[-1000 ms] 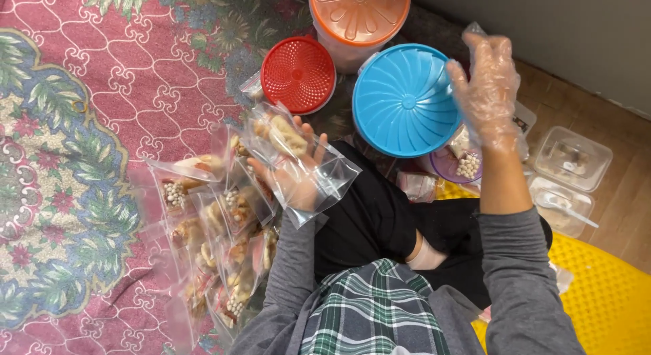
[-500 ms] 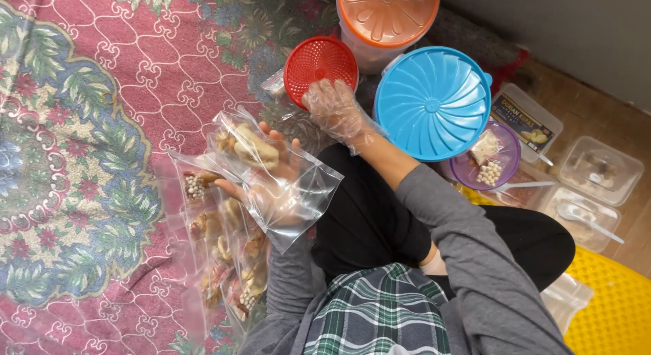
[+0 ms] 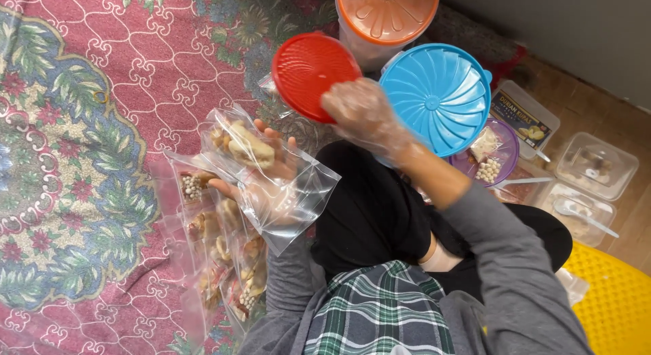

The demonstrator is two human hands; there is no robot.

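So the person's sitting on a patterned rug, and the right hand, in a thin clear glove, has its fingers closed on the edge of a red round lid, tilted up near the top middle of the frame. The left hand is palm up, fingers spread wide under a clear zip bag with pale snack pieces inside, left of centre. Below it, more filled bags lie in a row on the rug. A blue lid sits just right of the red one, an orange-lidded tub above. Clear plastic boxes sit at the right edge, next to a purple bowl.
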